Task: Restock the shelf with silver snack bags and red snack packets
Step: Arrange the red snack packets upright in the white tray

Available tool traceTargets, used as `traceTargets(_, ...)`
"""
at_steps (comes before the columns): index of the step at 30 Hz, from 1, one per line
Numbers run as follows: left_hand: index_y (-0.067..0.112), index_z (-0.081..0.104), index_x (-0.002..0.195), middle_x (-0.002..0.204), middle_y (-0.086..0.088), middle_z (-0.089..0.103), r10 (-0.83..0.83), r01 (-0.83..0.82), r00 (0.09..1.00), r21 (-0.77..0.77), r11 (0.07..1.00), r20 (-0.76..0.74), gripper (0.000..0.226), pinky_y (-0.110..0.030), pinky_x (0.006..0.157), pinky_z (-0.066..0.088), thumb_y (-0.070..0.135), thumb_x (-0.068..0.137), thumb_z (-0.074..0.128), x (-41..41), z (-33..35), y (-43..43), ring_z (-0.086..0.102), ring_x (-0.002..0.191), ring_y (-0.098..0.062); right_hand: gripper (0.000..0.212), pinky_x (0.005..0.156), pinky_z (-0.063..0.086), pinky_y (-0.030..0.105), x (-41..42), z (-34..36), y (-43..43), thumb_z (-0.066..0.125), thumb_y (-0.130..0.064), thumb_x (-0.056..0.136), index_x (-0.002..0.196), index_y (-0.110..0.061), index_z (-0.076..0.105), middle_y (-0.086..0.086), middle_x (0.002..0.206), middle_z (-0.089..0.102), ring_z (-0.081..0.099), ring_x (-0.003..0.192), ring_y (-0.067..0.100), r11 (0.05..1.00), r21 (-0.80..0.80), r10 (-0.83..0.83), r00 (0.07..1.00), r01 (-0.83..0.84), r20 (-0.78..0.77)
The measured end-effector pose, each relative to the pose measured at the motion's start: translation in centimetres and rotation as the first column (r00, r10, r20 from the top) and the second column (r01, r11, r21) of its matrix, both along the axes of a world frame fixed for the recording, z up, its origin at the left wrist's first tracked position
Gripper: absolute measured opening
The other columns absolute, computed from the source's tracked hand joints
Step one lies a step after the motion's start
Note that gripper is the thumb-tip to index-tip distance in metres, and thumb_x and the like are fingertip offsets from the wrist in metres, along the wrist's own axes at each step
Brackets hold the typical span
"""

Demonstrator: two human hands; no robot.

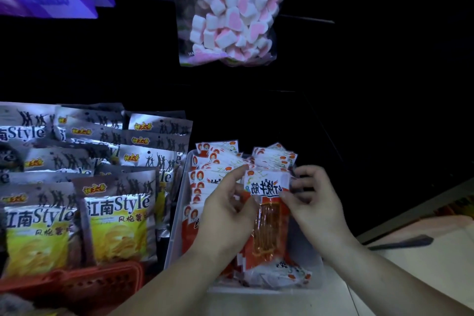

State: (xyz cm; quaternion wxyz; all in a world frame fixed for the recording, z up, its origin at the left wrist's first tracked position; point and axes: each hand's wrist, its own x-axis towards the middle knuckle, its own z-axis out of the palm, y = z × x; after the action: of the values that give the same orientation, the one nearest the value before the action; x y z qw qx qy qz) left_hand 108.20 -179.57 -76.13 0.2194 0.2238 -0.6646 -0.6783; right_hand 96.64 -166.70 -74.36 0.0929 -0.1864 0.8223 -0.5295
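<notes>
While L fingers (237, 174) grip red pkt (269, 215), R fingers (306, 173) pinch top.

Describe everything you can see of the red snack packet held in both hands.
The red snack packet is a flat, glossy plastic pouch. Its upper band is white with black lettering and orange marks; below, the body is red-orange, with long orange strips showing inside. It stands roughly upright above the clear bin of similar packets. The left hand grips its left edge, and the right hand pinches the right end of the white band.
</notes>
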Motion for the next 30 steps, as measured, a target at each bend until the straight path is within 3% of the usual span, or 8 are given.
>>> traceTargets(2, 0.039, 0.051, 0.143, 0.079, 0.013, 0.059, -0.027, 0.027, 1.000, -0.072, 0.997, 0.006, 0.053, -0.024, 0.048, 0.040, 0.011, 0.100, 0.063, 0.2, 0.0, 0.5, 0.036, 0.057, -0.001, 0.016, 0.071, 0.056, 0.023, -0.4, 0.5, -0.2, 0.076, -0.016, 0.091, 0.092, -0.031, 0.071, 0.006, 0.097, 0.067, 0.065, 0.076, 0.004, 0.999, -0.003, 0.032, 0.999, -0.032, -0.027)
traceTargets(4, 0.038, 0.054, 0.143, 0.099, 0.015, 0.069, -0.026, 0.024, 1.000, -0.236, 0.972, -0.004, 0.050, -0.027, 0.070, 0.057, 0.015, 0.100, 0.063, 0.2, -0.3, 1.0, 0.064, 0.106, -0.010, 0.009, 0.075, 0.061, 0.043, 0.1, 1.7, -0.8, 0.070, -0.032, 0.096, 0.092, -0.029, 0.077, 0.011, 0.097, 0.073, 0.070, 0.080, 0.016, 0.985, -0.153, 0.126, 0.932, -0.078, 0.339)
traceTargets(7, 0.028, 0.064, 0.136, 0.118, 0.015, 0.065, -0.066, 0.036, 0.996, -0.451, 0.892, -0.052, 0.043, -0.022, 0.095, 0.051, 0.012, 0.096, 0.067, -0.1, -1.3, 1.7, 0.062, 0.114, -0.004, 0.018, 0.072, 0.060, 0.045, 0.0, 2.4, -0.9, 0.074, -0.036, 0.091, 0.097, -0.019, 0.077, 0.015, 0.093, 0.073, 0.069, 0.080, 0.025, 0.964, -0.253, 0.223, 0.772, -0.084, 0.595)
traceTargets(12, 0.027, 0.073, 0.125, 0.130, 0.020, 0.064, -0.228, 0.220, 0.973, -0.411, 0.885, 0.029, 0.035, -0.012, 0.103, 0.042, 0.012, 0.094, 0.065, -0.1, -3.0, 1.9, 0.057, 0.123, 0.006, 0.020, 0.066, 0.054, 0.031, -1.5, 0.9, 0.3, 0.060, -0.001, 0.098, 0.094, -0.012, 0.077, 0.010, 0.086, 0.077, 0.069, 0.075, 0.022, 0.993, -0.072, 0.110, 0.929, -0.090, 0.353)
traceTargets(15, 0.024, 0.076, 0.113, 0.117, 0.015, 0.067, -0.094, 0.115, 0.993, -0.416, 0.902, 0.071, 0.031, -0.016, 0.095, 0.048, 0.013, 0.088, 0.061, -0.3, -4.4, 1.2, 0.062, 0.109, 0.003, 0.029, 0.064, 0.047, 0.018, -2.3, -0.5, 1.2, 0.059, 0.000, 0.099, 0.085, -0.020, 0.076, -0.003, 0.078, 0.073, 0.063, 0.073, 0.007, 0.917, 0.185, 0.343, 0.936, -0.353, 0.084)
traceTargets(22, 0.033, 0.065, 0.125, 0.108, 0.031, 0.060, -0.087, 0.170, 0.963, -0.322, 0.931, 0.255, 0.054, -0.011, 0.091, 0.047, -0.003, 0.087, 0.053, 0.1, -4.7, 0.2, 0.059, 0.108, 0.010, 0.013, 0.080, 0.057, 0.025, -1.7, -3.6, 0.9, 0.075, -0.018, 0.092, 0.101, -0.026, 0.078, -0.005, 0.097, 0.078, 0.070, 0.091, 0.003, 0.633, 0.302, 0.568, 0.693, -0.713, 0.444)
traceTargets(26, 0.023, 0.073, 0.112, 0.100, 0.021, 0.071, -0.142, 0.213, 0.944, -0.223, 0.951, 0.296, 0.055, -0.018, 0.095, 0.052, -0.011, 0.082, 0.042, 0.0, -5.2, 0.1, 0.066, 0.098, 0.004, 0.004, 0.078, 0.051, 0.022, -4.7, -3.5, 0.1, 0.074, -0.026, 0.093, 0.096, -0.029, 0.076, -0.011, 0.091, 0.075, 0.069, 0.089, 0.005, 0.879, 0.290, 0.339, 0.924, -0.378, 0.175)
traceTargets(30, 0.022, 0.073, 0.113, 0.100, 0.018, 0.070, -0.104, 0.176, 0.952, -0.237, 0.955, 0.289, 0.047, -0.017, 0.090, 0.053, -0.003, 0.085, 0.044, -0.4, -5.3, -0.1, 0.064, 0.094, 0.005, 0.041, 0.096, 0.052, 0.033, -6.5, -4.4, -1.4, 0.072, -0.032, 0.094, 0.134, -0.029, 0.062, -0.006, 0.124, 0.063, 0.061, 0.117, 0.016, 0.823, 0.541, 0.310, 0.935, -0.174, -0.171)
